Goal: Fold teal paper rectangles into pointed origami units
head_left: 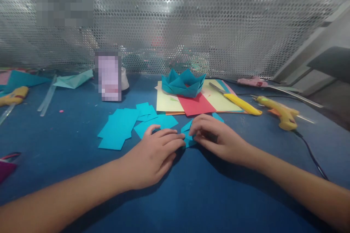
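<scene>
A small folded blue paper piece (pixel 187 137) lies on the blue table, partly covered by my fingers. My right hand (pixel 222 136) is closed on its right side, thumb and fingertips bent together over the paper. From the left, my left hand (pixel 157 154) reaches in with its fingers stretched out, the tips touching the paper's near left edge. Left of my hands lie overlapping cut sheets of blue paper (pixel 119 125). A blue folded paper star-shaped ring (pixel 183 82) stands behind my hands on stacked paper.
Yellow paper (pixel 165 100) and a red sheet (pixel 195 105) lie under the ring, beside a yellow utility knife (pixel 242 103). A corded yellow glue gun (pixel 284 113) is at right. Glue sticks (pixel 47 98) and a pale paper boat (pixel 73 80) lie left. A perforated metal panel (pixel 218 25) stands behind.
</scene>
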### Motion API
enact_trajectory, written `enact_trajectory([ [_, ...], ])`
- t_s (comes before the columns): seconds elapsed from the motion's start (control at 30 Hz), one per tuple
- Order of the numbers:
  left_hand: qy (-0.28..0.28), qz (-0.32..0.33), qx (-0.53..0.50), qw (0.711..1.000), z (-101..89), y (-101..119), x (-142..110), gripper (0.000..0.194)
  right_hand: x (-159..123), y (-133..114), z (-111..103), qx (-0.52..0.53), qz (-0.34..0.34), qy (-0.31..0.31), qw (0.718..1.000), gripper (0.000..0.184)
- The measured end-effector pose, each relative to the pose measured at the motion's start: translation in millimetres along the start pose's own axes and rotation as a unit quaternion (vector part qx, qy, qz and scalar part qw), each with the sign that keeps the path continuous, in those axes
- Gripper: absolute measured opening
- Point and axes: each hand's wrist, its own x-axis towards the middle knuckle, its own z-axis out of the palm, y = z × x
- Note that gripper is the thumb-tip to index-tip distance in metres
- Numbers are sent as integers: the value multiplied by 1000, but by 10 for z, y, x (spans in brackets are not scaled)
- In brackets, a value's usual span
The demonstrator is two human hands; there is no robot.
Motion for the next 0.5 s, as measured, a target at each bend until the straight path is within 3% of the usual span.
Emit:
enact_trajectory([
  [0.07,-4,-4,5,1000,-12,9,-3,37,2,49,-39,-16,-3,28,999,18],
  [0.5,-22,-1,17,1000,-8,-19,8,42,-5,101,-120,-135,-93,-105,981,20],
])
